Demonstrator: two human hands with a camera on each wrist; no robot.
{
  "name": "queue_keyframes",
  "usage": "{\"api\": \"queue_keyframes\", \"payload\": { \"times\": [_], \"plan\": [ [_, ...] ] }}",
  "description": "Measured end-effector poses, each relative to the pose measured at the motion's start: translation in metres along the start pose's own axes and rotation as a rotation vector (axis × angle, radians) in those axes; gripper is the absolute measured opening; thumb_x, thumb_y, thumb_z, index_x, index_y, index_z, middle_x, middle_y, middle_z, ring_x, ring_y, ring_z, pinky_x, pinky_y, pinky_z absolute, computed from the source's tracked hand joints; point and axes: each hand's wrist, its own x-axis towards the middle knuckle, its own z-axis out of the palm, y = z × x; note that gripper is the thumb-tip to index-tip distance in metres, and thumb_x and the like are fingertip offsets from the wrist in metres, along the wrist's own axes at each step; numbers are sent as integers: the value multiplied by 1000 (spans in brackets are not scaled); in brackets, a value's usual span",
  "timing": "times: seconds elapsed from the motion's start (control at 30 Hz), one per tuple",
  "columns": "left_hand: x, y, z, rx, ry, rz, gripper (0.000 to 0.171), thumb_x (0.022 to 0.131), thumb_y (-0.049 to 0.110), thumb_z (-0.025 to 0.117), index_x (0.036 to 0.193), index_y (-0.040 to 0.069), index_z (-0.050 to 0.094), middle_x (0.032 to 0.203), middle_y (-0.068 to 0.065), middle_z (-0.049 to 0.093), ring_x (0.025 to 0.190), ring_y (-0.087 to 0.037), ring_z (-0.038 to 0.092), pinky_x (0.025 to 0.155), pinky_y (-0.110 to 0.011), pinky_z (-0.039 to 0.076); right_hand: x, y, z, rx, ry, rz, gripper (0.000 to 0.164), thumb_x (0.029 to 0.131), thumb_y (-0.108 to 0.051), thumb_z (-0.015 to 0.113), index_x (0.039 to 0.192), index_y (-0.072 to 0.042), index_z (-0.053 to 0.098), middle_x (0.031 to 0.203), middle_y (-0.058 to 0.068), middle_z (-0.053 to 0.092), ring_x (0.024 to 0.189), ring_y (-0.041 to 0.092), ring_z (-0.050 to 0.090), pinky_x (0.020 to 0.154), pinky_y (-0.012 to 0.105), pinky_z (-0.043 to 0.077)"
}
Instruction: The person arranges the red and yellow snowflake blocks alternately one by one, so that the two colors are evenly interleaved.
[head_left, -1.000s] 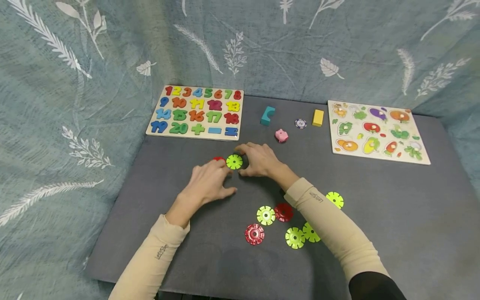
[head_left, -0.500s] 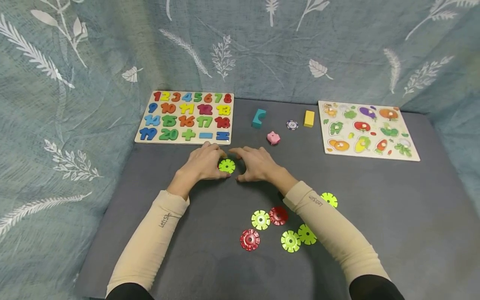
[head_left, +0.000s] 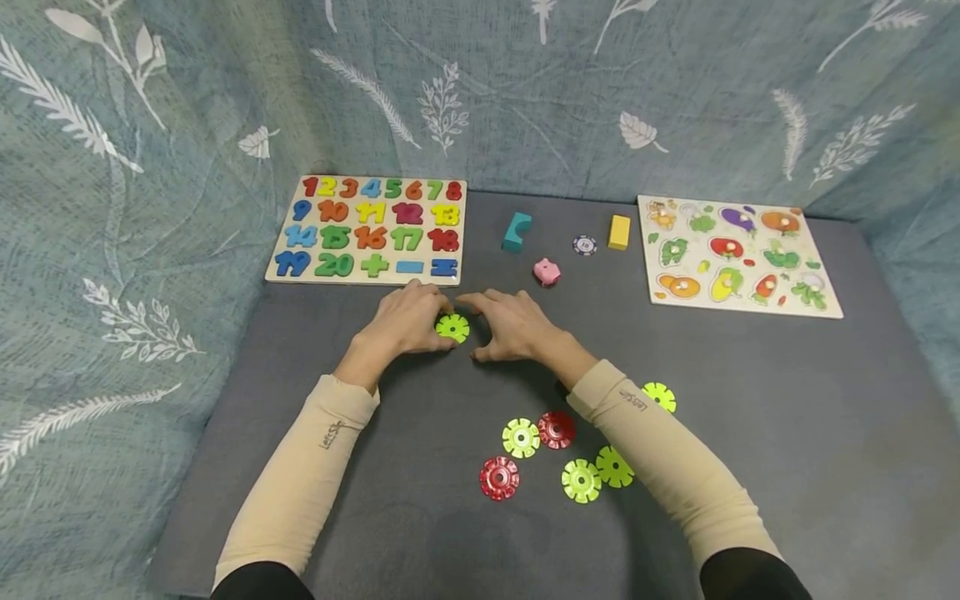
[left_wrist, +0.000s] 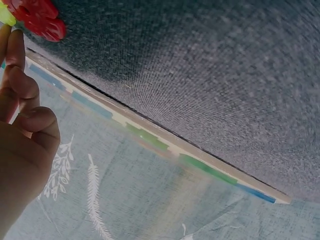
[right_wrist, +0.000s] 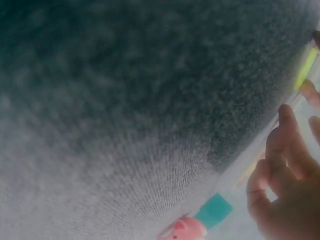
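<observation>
Green notched disc (head_left: 452, 325) sits at the centre of my clock, its rim clamped between the thumb and curled fingers of the left hand (head_left: 399, 323) at 9 o'clock. I judge that hold is there to stop it sliding. In the left wrist view a red piece (left_wrist: 42, 22) shows right beside it; whether one rests on the other I can't tell. At 3 o'clock the right hand (head_left: 517, 325) arches, thumb and fingers apart, just short of the disc, as if penning that side. Around 11 o'clock the number board (head_left: 408, 255) lies near enough to cramp me; the pink pig (head_left: 547, 271) narrows 2 o'clock. Loose discs (head_left: 581, 482) spread around 4 and 5, some partly behind the right sleeve (head_left: 667, 454). My best sliding room on the bench (head_left: 420, 508) runs toward 6 o'clock, between the forearms.
</observation>
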Motion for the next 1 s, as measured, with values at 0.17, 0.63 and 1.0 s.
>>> {"api": "queue_keyframes", "payload": {
  "times": [0.17,0.63,1.0],
  "plan": [
    [0,0,0,6,7,5,53,76,44,78,117,11,70,111,-6,63,95,-24,51,79,-41,47,-6,-1,-1,-27,30,-35,78,74,-43,78,141,-21,47,124,2,61,109,20,59,90,42,42],
    [-2,-1,0,-7,14,-8,50,78,43,77,115,11,70,113,-5,65,100,-25,52,84,-44,45,-70,-19,7,-97,-51,-410,45,73,-52,75,107,-23,71,105,-6,67,89,13,53,76,31,36],
    [-1,0,1,-26,15,-9,49,78,43,77,114,12,70,111,-5,65,103,-25,53,85,-45,47,-107,-36,21,-185,-177,-572,49,66,-55,77,105,-26,70,102,-13,66,90,8,52,73,26,33]
  ]
}}
